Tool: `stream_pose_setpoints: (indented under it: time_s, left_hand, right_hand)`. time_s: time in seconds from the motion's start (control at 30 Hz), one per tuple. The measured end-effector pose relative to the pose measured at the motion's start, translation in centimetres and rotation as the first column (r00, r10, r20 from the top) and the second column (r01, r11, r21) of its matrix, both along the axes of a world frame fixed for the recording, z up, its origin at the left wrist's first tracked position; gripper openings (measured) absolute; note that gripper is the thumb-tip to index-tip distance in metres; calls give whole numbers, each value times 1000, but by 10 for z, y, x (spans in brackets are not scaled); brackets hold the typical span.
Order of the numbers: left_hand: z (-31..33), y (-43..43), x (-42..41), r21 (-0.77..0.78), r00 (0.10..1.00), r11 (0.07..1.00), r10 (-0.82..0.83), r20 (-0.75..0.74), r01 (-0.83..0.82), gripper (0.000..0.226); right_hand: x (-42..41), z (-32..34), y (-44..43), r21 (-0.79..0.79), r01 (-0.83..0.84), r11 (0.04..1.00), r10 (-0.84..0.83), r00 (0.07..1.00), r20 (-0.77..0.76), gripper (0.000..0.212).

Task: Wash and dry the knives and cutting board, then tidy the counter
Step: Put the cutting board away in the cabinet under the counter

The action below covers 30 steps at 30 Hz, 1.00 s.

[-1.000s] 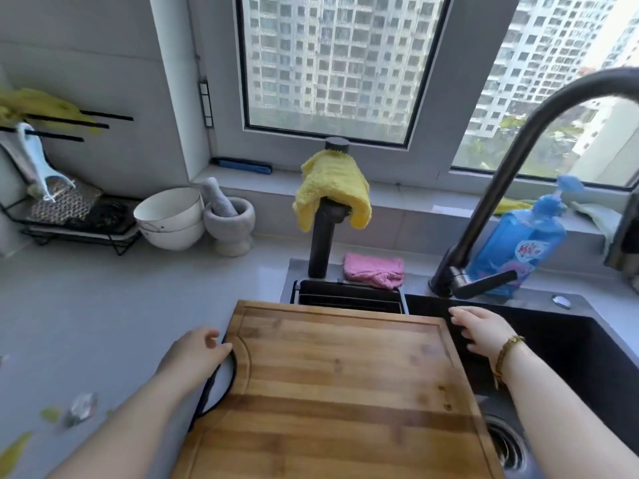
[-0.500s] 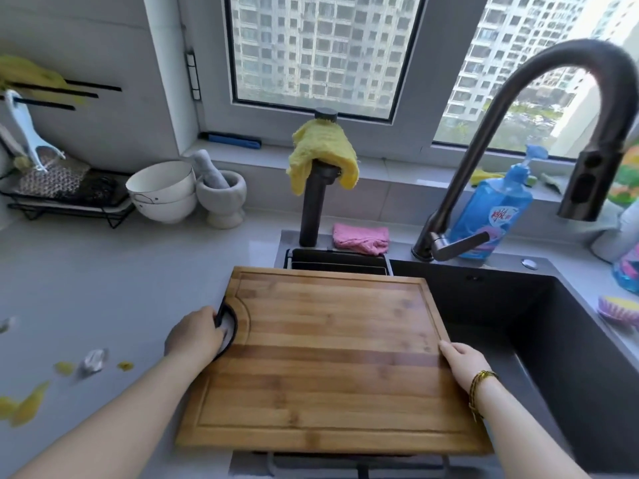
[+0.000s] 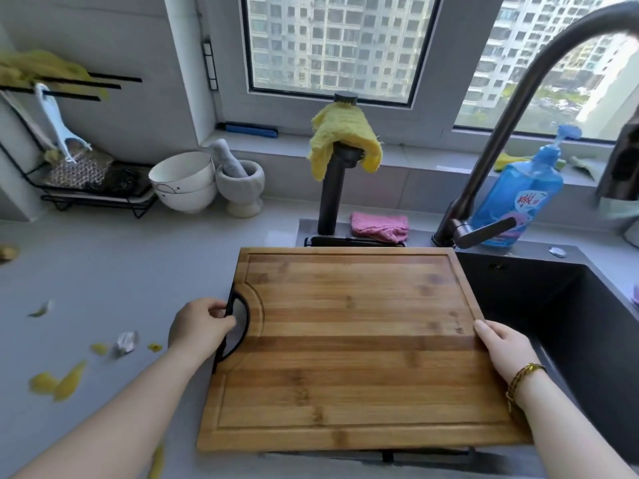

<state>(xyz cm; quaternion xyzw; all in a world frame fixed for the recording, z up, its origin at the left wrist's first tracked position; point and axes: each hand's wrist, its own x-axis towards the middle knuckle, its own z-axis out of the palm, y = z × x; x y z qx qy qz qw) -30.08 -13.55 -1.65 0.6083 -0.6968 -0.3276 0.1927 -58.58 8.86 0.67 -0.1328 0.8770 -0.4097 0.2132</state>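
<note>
The cutting board (image 3: 349, 344) is held level in front of the person, its 9 o'clock part over the grey bench (image 3: 103, 271) and its 3 o'clock edge overhanging the dark sink (image 3: 570, 305). The left hand (image 3: 200, 326) has its fingers (image 3: 216, 307) curled round the black handle (image 3: 238, 326) at the board's 9 o'clock edge. The right hand (image 3: 501, 347) pinches the 3 o'clock edge with the thumb on top; the fingers beneath are hidden, so they probably wrap under.

The step in hand looks like taking the board to the basin for washing. To do it well, both grips should stay firm while the 3 o'clock edge dips first, so that the board slides down under the faucet (image 3: 511, 108) at 1 o'clock without knocking its neck or the soap bottle (image 3: 518, 198) behind it. No knife is in view. Yellow scraps (image 3: 58, 380) at 8 o'clock on the bench await tidying.
</note>
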Motion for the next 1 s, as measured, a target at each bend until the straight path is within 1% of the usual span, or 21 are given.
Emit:
stream_pose_setpoints:
  time_s: [0.13, 0.23, 0.33, 0.43, 0.57, 0.67, 0.73, 0.83, 1.0]
  left_hand:
    - [11, 13, 18, 115, 983, 989, 106, -150, -89, 31]
    - [18, 33, 29, 242, 945, 959, 210, -250, -149, 28]
    - [26, 57, 41, 321, 899, 928, 293, -324, -187, 20]
    - [28, 77, 58, 374, 815, 884, 424, -395, -279, 25]
    - [27, 108, 85, 415, 662, 827, 556, -503, -379, 28]
    - [30, 137, 110, 407, 545, 794, 606, -579, -452, 33]
    - [31, 157, 130, 376, 498, 755, 644, -581, -537, 35]
    - [30, 187, 164, 333, 475, 692, 698, -536, -641, 34]
    - [31, 226, 220, 257, 438, 602, 757, -485, -756, 27]
  right_hand:
    - [2, 16, 2, -30, -78, 997, 78, 997, -6, 37]
    - [0, 28, 3, -36, -145, 989, 146, 989, 20, 38]
    - [2, 38, 2, -50, -225, 973, 227, 973, 45, 38]
    - [8, 44, -3, -55, -303, 952, 306, 949, 70, 37]
    - [21, 44, -18, -65, -411, 909, 415, 907, 78, 36]
    - [37, 42, -34, -79, -498, 864, 502, 864, 43, 35]
    - [52, 40, -47, -74, -560, 825, 562, 827, 16, 35]
    - [86, 37, -62, -73, -634, 770, 636, 772, -5, 34]
    - [147, 35, -70, -82, -722, 687, 726, 688, 29, 34]
